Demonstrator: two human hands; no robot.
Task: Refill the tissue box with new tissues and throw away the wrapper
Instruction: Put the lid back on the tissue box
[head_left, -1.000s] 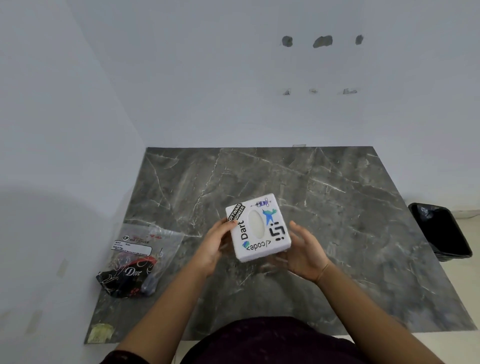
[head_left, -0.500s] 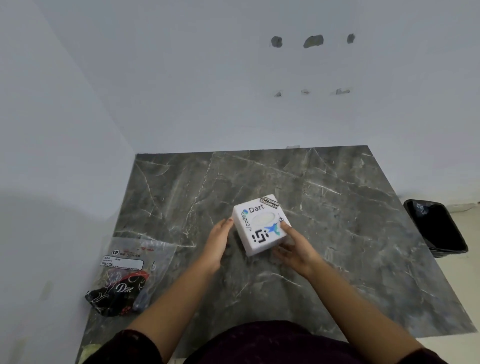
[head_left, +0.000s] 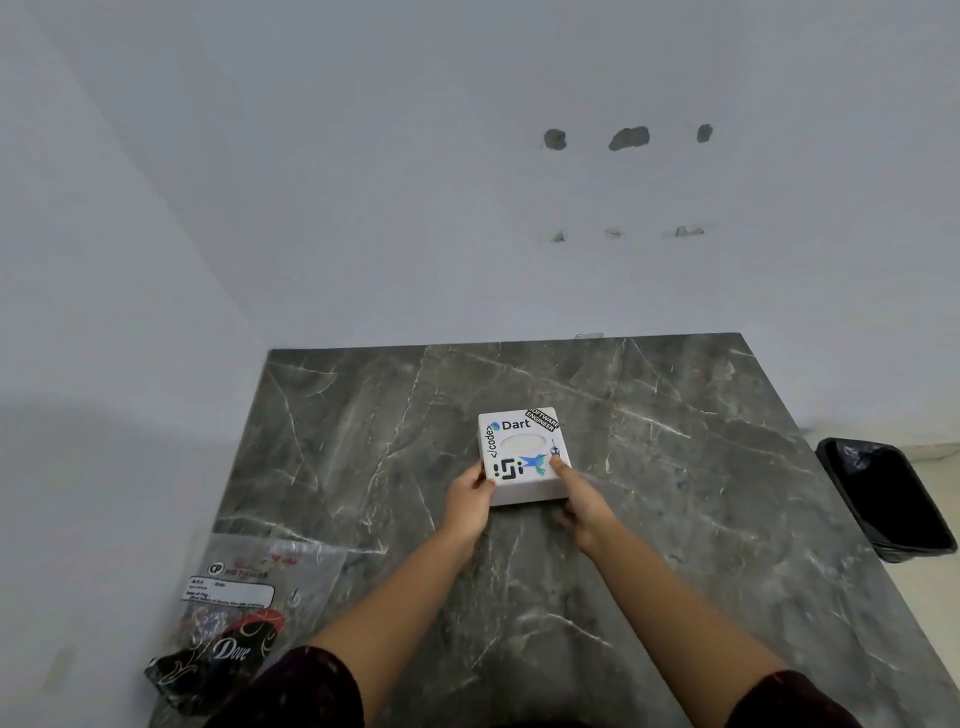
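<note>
I have the tissue box (head_left: 522, 457) sitting on the grey marble tabletop (head_left: 675, 467), oval opening up, and I hold it from the near side so it sits square to me and doesn't slide on the smooth stone. My left hand (head_left: 470, 506) closes its grip on the box's near left corner, thumb on the top edge by the black sticker; my right hand (head_left: 582, 501) clamps the near right corner, one finger laid on the top beside the hummingbird sticker. Both grips are pressed onto the box, not apart from it. Through the oval something pale shows, which I take for tissue inside, though the view is too small to be sure (no sheet stands proud of the slot). The box lies right between my hands, toward the middle of the tabletop. The clear wrapper (head_left: 249, 587) lies flat at the near left corner of the tabletop, partly over a dark Dove packet (head_left: 223, 660), well apart from either hand. The black bin (head_left: 893, 504) stands on the floor off the right edge, so I judge the wrapper is what remains to be dealt with.
</note>
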